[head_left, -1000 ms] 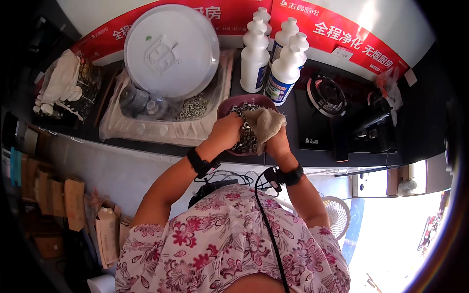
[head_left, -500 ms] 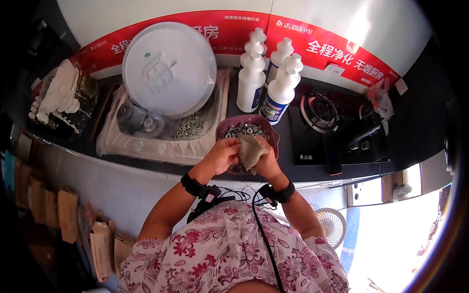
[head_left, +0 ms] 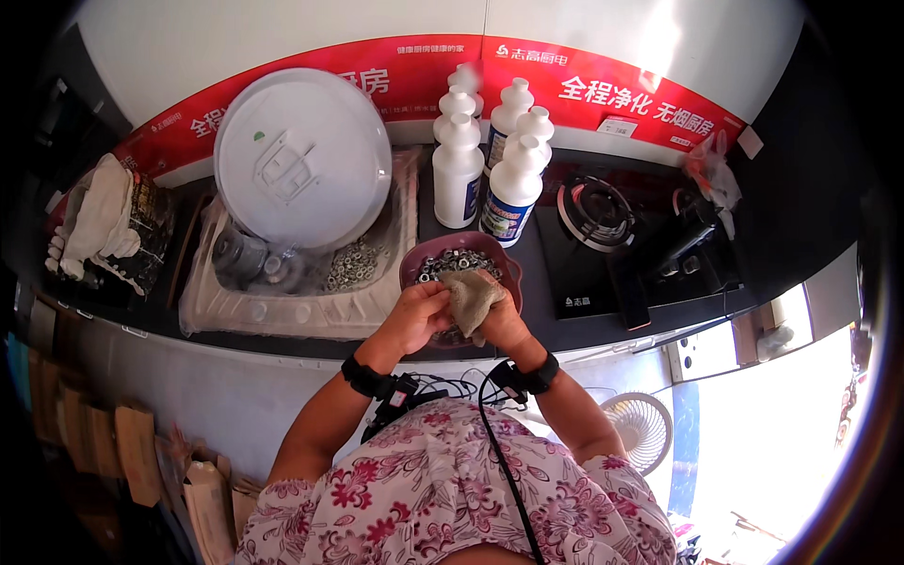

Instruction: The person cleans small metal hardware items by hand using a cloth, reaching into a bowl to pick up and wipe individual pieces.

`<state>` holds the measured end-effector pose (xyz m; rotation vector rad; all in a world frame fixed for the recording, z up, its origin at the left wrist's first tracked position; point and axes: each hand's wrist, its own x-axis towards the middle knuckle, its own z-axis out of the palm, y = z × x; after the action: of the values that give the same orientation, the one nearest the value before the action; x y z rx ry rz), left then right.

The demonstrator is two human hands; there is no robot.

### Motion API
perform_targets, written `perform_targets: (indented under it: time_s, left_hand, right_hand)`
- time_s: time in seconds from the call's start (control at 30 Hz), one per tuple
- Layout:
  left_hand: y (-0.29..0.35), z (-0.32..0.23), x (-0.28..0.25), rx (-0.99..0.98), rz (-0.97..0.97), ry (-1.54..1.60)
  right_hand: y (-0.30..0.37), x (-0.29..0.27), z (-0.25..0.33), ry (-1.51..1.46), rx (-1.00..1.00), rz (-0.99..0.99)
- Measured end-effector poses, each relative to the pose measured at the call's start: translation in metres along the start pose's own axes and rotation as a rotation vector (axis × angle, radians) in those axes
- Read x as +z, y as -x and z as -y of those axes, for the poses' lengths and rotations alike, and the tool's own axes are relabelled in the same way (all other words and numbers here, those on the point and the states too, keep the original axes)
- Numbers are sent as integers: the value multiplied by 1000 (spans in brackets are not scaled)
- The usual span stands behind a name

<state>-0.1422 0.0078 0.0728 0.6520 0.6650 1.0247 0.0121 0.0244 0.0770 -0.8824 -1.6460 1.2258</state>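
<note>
A grey-brown cloth (head_left: 474, 299) is held over a maroon plastic basin (head_left: 513, 266) at the counter's front edge. Small metal nuts (head_left: 455, 265) fill the part of the basin that shows. My right hand (head_left: 506, 323) is closed round the cloth's right side. From the left, my left hand (head_left: 420, 315) pinches at the cloth's edge with thumb and fingers together. Whether a nut lies inside the folds is hidden. Both wrists wear black straps.
Left of the basin, a plastic-wrapped sink (head_left: 226, 301) holds more nuts (head_left: 351, 267) and a large round white lid (head_left: 301, 160). Several white bottles (head_left: 458, 179) stand behind the basin. A black gas hob (head_left: 574, 278) lies to the right. Cardboard (head_left: 138, 452) and a fan (head_left: 638, 428) are below.
The whole view has shifted, so the counter things appear farther left and slightly lower. Both hands stay together on the cloth above the basin, with only a slight change in its folds.
</note>
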Motion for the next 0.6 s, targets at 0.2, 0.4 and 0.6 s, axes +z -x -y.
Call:
perform_targets:
  time_s: [0.2, 0.4, 0.6]
  left_hand:
    - [0, -4, 7, -43, -56, 53]
    - [-2, -2, -2, -62, 34, 16]
    - [0, -2, -5, -78, 73, 48]
  right_hand:
    - [-3, -2, -3, 163, -277, 32]
    - [-2, -4, -5, 50, -178, 29]
    - [-2, -4, -3, 31, -152, 45]
